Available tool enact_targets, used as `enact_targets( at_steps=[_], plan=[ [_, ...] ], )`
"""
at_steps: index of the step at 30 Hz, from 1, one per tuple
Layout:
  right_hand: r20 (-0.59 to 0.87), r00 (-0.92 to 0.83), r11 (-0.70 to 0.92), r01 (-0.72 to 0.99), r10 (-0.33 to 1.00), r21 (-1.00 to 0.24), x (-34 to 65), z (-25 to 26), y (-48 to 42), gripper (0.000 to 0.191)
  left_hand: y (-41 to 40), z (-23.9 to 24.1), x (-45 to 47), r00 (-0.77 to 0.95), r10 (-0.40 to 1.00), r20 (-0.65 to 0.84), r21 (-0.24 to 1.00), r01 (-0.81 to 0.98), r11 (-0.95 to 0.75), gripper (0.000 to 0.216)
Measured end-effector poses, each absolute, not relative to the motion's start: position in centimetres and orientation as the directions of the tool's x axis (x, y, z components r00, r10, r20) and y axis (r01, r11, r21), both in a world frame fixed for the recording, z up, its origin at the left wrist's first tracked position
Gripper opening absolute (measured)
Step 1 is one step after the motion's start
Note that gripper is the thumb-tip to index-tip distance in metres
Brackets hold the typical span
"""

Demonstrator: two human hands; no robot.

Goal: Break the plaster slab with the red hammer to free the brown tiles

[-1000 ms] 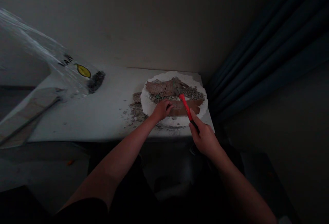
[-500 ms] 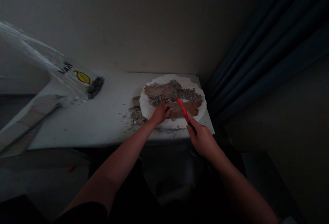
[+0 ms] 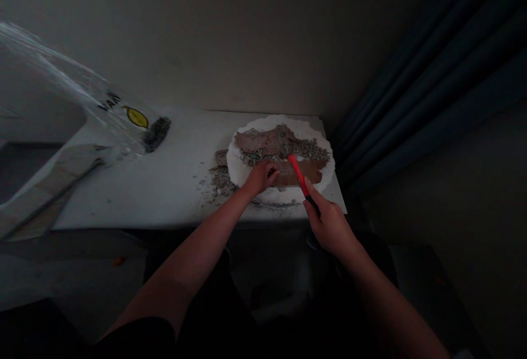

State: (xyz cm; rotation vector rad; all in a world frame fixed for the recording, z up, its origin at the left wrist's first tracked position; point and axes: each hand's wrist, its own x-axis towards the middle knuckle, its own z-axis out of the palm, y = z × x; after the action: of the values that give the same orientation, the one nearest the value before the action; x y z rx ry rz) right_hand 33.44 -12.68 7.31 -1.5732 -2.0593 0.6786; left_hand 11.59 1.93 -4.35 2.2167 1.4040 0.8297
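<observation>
My right hand (image 3: 329, 224) is closed round the black grip of a small hammer with a red handle (image 3: 298, 171). The hammer's grey head rests among brownish slab pieces (image 3: 261, 140) and grey rubble on a round white foam disc (image 3: 313, 123) at the table's right end. My left hand (image 3: 260, 177) lies on the disc's near left part, fingers curled on a brown slab piece (image 3: 307, 175) that stretches to the right under the hammer handle.
The white table (image 3: 164, 183) stands against a pale wall. Grey crumbs (image 3: 218, 180) lie left of the disc. A clear plastic bag (image 3: 123, 120) with a yellow label and dark grit lies at the left, beside a long flat board (image 3: 49, 183). Dark curtains (image 3: 432, 90) hang at the right.
The hammer head has dipped and come back to the rubble with small strokes. My left hand has stayed on the brown piece. The view shifted slightly.
</observation>
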Motion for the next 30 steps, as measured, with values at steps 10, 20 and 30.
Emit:
enact_targets(
  at_steps=[10,20,30],
  plan=[
    [0.057,-0.24,0.222,0.747,0.969,-0.627,33.8,5.7,-12.4,0.061,1.8,-2.6,9.5,0.447,0.865,0.228,0.409,0.762,-0.502,0.071],
    [0.087,-0.221,0.22,0.698,0.971,-0.682,34.4,5.9,-13.6,0.06,1.7,-2.5,9.5,0.445,0.883,0.151,0.378,0.799,-0.468,0.07],
    [0.076,-0.243,0.225,0.676,0.967,-0.702,33.0,3.5,-13.9,0.06,1.9,-2.3,9.8,0.408,0.906,0.111,0.383,0.824,-0.418,0.071]
  ],
)
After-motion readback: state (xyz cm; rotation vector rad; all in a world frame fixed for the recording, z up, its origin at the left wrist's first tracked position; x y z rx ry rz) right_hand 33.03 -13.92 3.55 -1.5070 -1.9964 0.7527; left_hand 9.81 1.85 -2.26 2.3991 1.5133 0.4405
